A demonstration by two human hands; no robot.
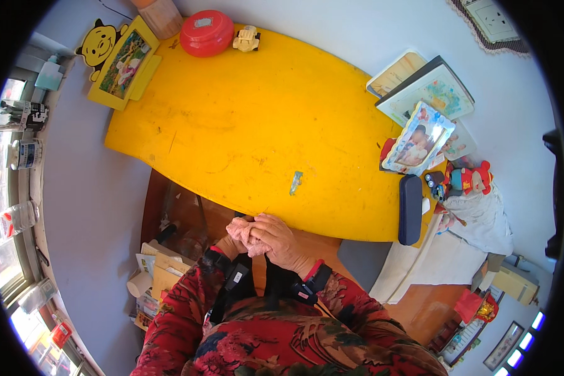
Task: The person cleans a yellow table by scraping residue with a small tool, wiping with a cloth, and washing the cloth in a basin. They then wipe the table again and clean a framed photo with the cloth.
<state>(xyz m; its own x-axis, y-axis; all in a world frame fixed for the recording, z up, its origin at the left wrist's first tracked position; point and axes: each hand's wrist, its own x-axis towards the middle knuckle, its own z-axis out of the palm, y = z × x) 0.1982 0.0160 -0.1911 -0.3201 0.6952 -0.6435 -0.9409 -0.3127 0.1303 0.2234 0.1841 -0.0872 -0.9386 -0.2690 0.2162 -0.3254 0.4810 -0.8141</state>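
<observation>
A crumpled pink cloth (247,236) is bunched between my two hands, just off the near edge of a yellow table (244,122). My right hand (282,239) lies over the cloth from the right, its fingers curled across the top. From the left, my left hand (231,246) grips the same cloth, which hides most of its fingers. A torn greenish scrap or patch (295,182) shows on the tabletop beyond my hands. Dark straps with small devices circle both wrists.
A red round lidded box (207,33), a toy car (246,38) and a yellow photo frame (124,68) line the far side. Rightward stand a blue-white photo frame (418,141), a dark case (410,209) and a red plush toy (472,178). Papers (167,272) pile up at lower left.
</observation>
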